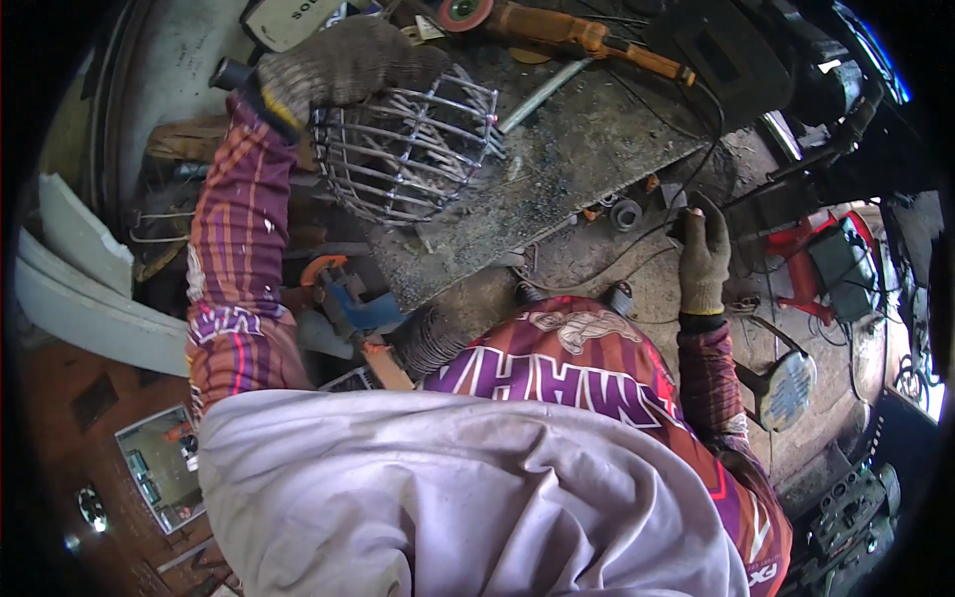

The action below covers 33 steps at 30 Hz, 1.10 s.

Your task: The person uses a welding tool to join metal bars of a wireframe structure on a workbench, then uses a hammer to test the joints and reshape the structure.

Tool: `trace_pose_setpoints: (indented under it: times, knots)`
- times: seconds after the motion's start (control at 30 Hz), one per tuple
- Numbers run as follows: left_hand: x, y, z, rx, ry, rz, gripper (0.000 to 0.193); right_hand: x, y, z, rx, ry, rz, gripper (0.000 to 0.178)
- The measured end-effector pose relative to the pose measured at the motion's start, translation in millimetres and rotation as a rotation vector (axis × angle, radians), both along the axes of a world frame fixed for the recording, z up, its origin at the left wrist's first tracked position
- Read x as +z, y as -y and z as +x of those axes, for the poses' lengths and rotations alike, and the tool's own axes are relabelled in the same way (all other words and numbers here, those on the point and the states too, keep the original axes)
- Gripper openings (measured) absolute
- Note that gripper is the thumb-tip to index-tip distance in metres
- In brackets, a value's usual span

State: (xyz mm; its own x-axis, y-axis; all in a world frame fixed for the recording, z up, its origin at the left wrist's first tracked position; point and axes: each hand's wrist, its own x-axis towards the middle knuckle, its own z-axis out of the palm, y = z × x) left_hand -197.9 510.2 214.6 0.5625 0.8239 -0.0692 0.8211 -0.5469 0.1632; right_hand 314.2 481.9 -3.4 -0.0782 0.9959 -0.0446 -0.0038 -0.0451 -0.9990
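Observation:
A rounded cage of shiny welded metal rods (408, 164) sits on the far left part of the worn metal tabletop (557, 164). My left hand (348, 65), in a grey knit glove, lies over its far rim with the fingers curled down on it. A black cylindrical end (231, 74) shows beside that wrist; what it belongs to is hidden. My right hand (704, 257), gloved too, is raised off the table's right side. Its thumb and fingers are drawn together by a small dark thing that I cannot make out.
An orange angle grinder (567, 30) lies at the table's far edge, near a metal tube (542, 97). A blue clamp-like tool (358, 303) is at the near left. Cables cross the right side, where a red stool (796, 269) and a round-ended stand (786, 390) are.

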Motion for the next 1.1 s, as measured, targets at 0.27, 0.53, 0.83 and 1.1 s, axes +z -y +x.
trace_pose_setpoints:
  times: [0.27, 0.53, 0.83, 1.1]
  knots:
    - [69.3, 153.5, 51.3, 0.275, -0.381, 0.346, 0.028, 23.1, -14.1, -31.2, 0.149, -0.077, 0.116, 0.032]
    - [55.9, 251.2, 89.3, 1.23, 0.348, 0.135, 0.05, 51.6, -60.8, -109.3, 0.471, 0.192, 0.342, 0.043]
    - [33.5, 277.0, 90.9, 1.161, 0.468, 0.427, 0.044, 52.8, -112.2, -223.5, 0.712, 0.955, 0.461, 0.061]
    - [17.5, 291.4, 70.3, 1.26, 0.721, 0.317, 0.05, 67.7, -84.1, -246.3, 0.679, 1.129, 0.311, 0.056]
